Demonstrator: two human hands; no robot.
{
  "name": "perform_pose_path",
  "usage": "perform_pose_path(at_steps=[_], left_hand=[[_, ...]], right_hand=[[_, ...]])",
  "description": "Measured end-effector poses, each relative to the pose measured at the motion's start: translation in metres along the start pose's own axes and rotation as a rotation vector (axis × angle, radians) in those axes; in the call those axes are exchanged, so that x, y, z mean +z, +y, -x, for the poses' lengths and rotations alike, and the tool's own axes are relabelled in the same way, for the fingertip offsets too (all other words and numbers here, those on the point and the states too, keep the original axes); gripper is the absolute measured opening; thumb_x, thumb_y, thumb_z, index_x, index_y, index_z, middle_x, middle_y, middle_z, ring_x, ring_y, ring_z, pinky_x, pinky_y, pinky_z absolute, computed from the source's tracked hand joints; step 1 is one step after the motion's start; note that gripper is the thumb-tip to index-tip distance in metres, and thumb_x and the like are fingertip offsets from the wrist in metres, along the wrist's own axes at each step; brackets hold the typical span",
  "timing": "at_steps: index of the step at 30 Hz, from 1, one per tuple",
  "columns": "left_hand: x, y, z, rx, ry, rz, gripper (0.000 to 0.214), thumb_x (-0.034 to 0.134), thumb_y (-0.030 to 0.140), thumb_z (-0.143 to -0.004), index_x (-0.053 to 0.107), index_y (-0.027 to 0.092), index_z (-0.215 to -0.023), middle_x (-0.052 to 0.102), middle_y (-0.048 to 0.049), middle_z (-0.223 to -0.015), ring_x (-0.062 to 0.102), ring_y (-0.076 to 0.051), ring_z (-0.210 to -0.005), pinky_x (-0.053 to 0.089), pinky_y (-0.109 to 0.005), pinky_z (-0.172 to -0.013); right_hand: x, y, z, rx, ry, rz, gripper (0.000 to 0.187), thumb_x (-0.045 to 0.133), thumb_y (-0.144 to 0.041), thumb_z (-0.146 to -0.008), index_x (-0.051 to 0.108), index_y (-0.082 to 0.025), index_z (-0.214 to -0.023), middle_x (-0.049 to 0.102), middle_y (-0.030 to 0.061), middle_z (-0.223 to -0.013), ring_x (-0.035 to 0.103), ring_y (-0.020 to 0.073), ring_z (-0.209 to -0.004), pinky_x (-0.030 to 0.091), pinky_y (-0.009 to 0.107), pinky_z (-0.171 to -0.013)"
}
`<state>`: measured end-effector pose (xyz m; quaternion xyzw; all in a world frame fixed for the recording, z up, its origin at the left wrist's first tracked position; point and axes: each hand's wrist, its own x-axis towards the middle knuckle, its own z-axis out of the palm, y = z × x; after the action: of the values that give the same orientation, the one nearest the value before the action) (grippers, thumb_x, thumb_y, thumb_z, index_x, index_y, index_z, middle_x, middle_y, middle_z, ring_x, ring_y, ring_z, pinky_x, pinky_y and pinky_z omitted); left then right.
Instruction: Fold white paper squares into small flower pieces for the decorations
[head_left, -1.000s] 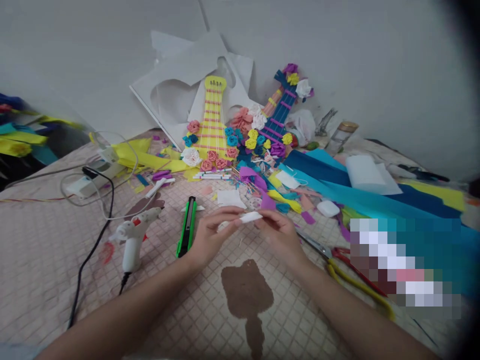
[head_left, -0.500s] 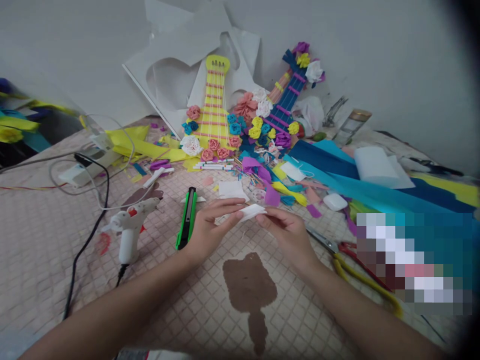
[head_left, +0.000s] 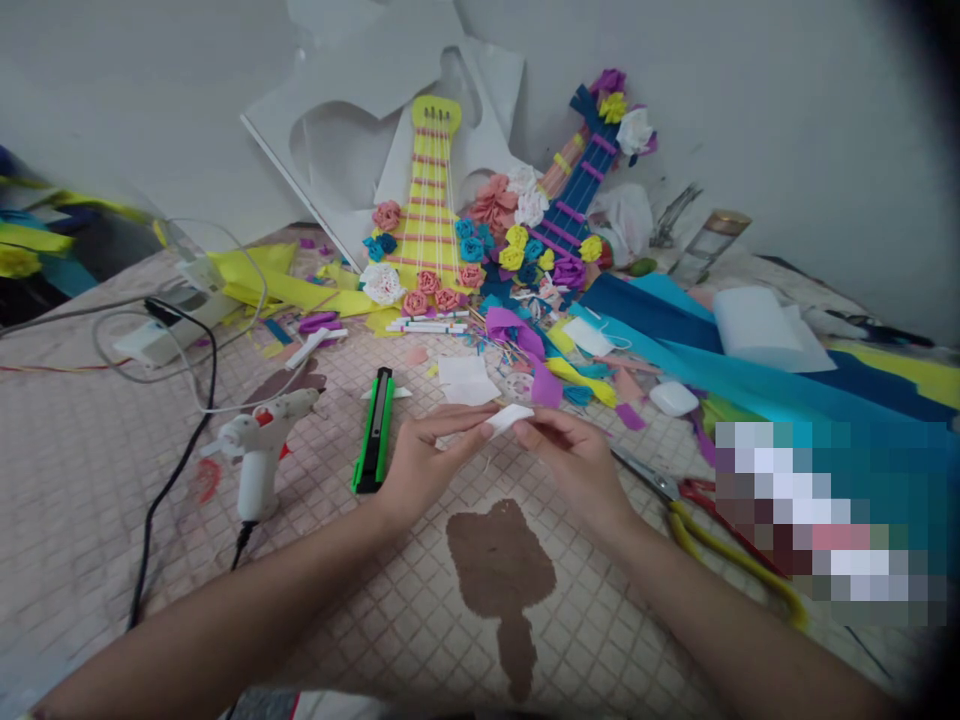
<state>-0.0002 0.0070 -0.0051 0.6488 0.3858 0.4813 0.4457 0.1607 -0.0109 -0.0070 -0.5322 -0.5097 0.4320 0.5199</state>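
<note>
Between my two hands is a small folded piece of white paper [head_left: 511, 419], held up above the table. My left hand [head_left: 435, 455] pinches its left end between thumb and fingers. At the right end, my right hand [head_left: 574, 455] grips it the same way; the fingertips behind the paper are partly hidden. A flat white paper square [head_left: 466, 378] lies just beyond my hands. Close to my left hand rests a green utility knife [head_left: 374, 430]. Scissors with red and yellow handles [head_left: 694, 520] lie to the right of my right hand.
A white glue gun [head_left: 259, 460] stands at left with its cord, near a white power strip [head_left: 169, 325]. At the back lean a yellow paper guitar [head_left: 427, 200] and a blue one [head_left: 574, 205] with paper flowers. Crepe paper [head_left: 675, 365] and scraps cover the right side.
The white paper now looks narrower and more tightly folded between my fingers. Both hands stay in nearly the same place; the view has shifted slightly.
</note>
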Motion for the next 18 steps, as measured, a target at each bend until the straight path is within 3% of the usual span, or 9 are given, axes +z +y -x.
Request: perform_pose_path(at_steps=[9, 14, 18], left_hand=[[0.0015, -0.0022, 0.001, 0.005, -0.048, -0.005, 0.018, 0.06, 0.024, -0.076, 0.07, 0.022, -0.091, 0.068, -0.0033, -0.099, 0.06, -0.02, -0.097, 0.044, -0.032, -0.089], [0.0016, -0.004, 0.0002, -0.174, -0.057, 0.058, 0.02, 0.059, 0.033, -0.076, 0.071, 0.019, -0.082, 0.07, -0.0021, -0.081, 0.062, -0.017, -0.075, 0.048, -0.027, -0.069], [0.0028, -0.0072, -0.0024, -0.312, -0.162, 0.275, 0.021, 0.059, 0.035, -0.075, 0.07, 0.016, -0.077, 0.068, -0.0022, -0.074, 0.059, -0.014, -0.07, 0.046, -0.025, -0.067]], right_hand=[[0.0027, 0.0035, 0.0008, -0.006, -0.033, -0.086, 0.018, 0.066, -0.035, -0.067, 0.065, -0.019, -0.076, 0.063, 0.0005, -0.073, 0.056, 0.0132, -0.068, 0.045, 0.025, -0.063], [0.0024, 0.0029, 0.0011, 0.045, -0.016, -0.159, 0.019, 0.068, -0.034, -0.065, 0.064, -0.018, -0.075, 0.06, -0.0005, -0.07, 0.053, 0.0113, -0.065, 0.043, 0.024, -0.061], [0.004, 0.0026, 0.0011, 0.069, -0.038, -0.267, 0.016, 0.069, -0.031, -0.066, 0.064, -0.018, -0.075, 0.061, -0.0005, -0.07, 0.054, 0.0117, -0.065, 0.044, 0.025, -0.064]])
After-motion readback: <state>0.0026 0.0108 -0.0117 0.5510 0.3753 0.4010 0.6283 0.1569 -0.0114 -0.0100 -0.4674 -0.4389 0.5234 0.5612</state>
